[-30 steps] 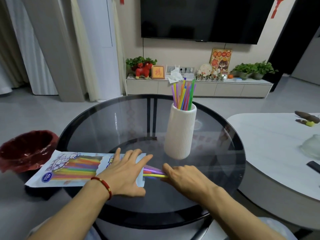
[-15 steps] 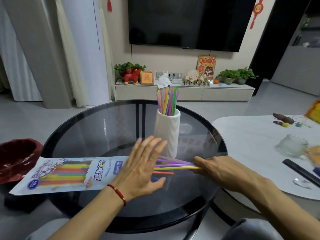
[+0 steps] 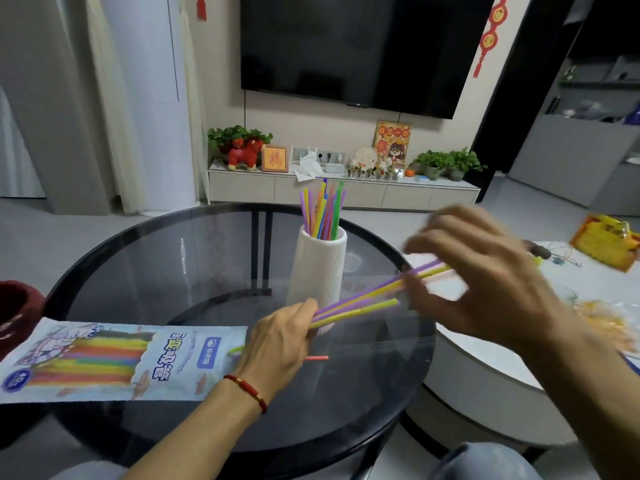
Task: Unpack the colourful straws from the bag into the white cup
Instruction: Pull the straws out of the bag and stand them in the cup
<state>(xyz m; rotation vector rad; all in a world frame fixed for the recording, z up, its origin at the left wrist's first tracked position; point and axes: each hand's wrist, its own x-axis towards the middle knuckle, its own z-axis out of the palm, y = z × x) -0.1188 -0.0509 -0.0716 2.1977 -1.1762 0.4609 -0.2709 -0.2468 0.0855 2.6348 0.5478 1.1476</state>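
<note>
Head view looks down on a round dark glass tabletop (image 3: 138,271), the largest thing in reach. Lying flat on it, to the outer side of the left grip (image 3: 277,341), is the printed bag (image 3: 104,362), its mouth turned toward that hand; many straws show through its clear window, so by my reckoning the unpacking is partly done. Just beyond the left grip stands the white cup (image 3: 318,268), upright and ribbed, with a sheaf of straws already standing in it (image 3: 323,209) and leaning slightly apart at their tops.

Between the two hands runs a small bundle of straws (image 3: 360,301), purple and yellow-green. Its long axis slopes upward from the left grip, low and near the cup's foot, toward the right grip (image 3: 485,271), which is higher and out to the side. The left grip is closed around the bundle's lower end. The right hand is blurred; its fingers are spread about the upper end, and I cannot tell whether they pinch it or only steady it.

One red straw (image 3: 317,358) lies loose on the glass, just beside the left grip.

These straws are likely very light, thin and springy, smooth enough to slide against each other and easy to kink if squeezed. I would hold the bundle near its middle with a gentle pinch, tip it upright, and lower the ends into the cup.
</note>
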